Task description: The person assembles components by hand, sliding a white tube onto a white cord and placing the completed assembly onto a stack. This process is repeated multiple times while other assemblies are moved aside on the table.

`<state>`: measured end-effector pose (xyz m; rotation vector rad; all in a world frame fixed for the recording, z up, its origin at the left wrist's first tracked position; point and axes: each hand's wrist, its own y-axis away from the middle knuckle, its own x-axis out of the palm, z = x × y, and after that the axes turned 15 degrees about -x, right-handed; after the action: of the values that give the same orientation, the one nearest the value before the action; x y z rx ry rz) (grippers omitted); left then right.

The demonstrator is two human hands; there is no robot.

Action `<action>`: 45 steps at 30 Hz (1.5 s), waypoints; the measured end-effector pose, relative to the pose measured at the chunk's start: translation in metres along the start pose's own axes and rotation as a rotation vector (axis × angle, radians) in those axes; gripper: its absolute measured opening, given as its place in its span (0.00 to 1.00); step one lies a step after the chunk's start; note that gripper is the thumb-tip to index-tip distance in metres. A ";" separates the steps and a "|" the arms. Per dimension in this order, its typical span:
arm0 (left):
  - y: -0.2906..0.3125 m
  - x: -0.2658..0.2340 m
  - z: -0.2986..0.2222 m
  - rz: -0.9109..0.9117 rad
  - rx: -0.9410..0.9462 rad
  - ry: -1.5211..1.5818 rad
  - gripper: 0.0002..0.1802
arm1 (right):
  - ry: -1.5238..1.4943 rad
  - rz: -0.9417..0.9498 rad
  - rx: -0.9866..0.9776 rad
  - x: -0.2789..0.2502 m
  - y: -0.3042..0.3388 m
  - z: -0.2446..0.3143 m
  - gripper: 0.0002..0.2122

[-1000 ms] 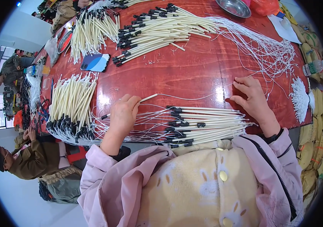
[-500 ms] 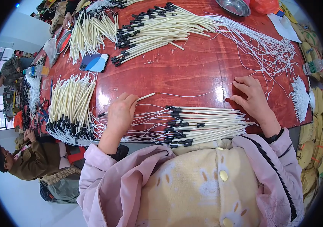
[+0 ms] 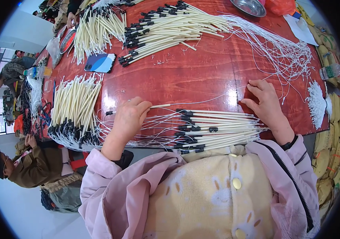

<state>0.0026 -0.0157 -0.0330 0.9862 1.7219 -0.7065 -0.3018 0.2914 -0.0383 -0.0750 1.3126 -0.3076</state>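
Note:
My left hand (image 3: pixel 129 119) is closed around a cream stick (image 3: pixel 161 106); its tip sticks out to the right. A black end (image 3: pixel 109 113) shows on the hand's other side. From the tip a thin white string (image 3: pixel 210 101) runs right, slightly slack, to my right hand's fingertips. My right hand (image 3: pixel 263 103) rests near the table, thumb and forefinger apart; the string passes at its fingertips. Just in front of me lies a row of cream sticks (image 3: pixel 222 127) with black ends at the left, their white strings (image 3: pixel 150 129) trailing left beneath my left wrist.
On the red table (image 3: pixel 186 79) are more stick bundles at left (image 3: pixel 76 101) and far side (image 3: pixel 174 30), loose strings (image 3: pixel 273 44), a phone (image 3: pixel 100 63), a metal bowl (image 3: pixel 249 7) and a white string bundle (image 3: pixel 316 105). A seated person (image 3: pixel 30 167) is at left.
My left hand has turned slightly, and the stick's tip has moved right and nearer to me. The string sags differently. My right hand has hardly moved.

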 end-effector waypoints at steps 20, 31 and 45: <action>-0.058 0.048 -0.148 -0.036 0.276 -0.191 0.15 | -0.114 -0.052 -0.227 0.024 -0.025 0.014 0.31; -0.024 0.041 -0.025 -0.041 -0.446 -0.059 0.14 | -0.089 -0.099 -0.393 0.043 -0.080 0.003 0.15; 0.021 -0.038 0.059 -0.418 -0.688 -0.055 0.12 | 0.012 -0.169 -0.340 -0.023 -0.036 -0.001 0.10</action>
<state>0.0553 -0.0643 -0.0180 0.1329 1.9412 -0.3358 -0.3140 0.2635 -0.0087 -0.4734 1.3632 -0.2249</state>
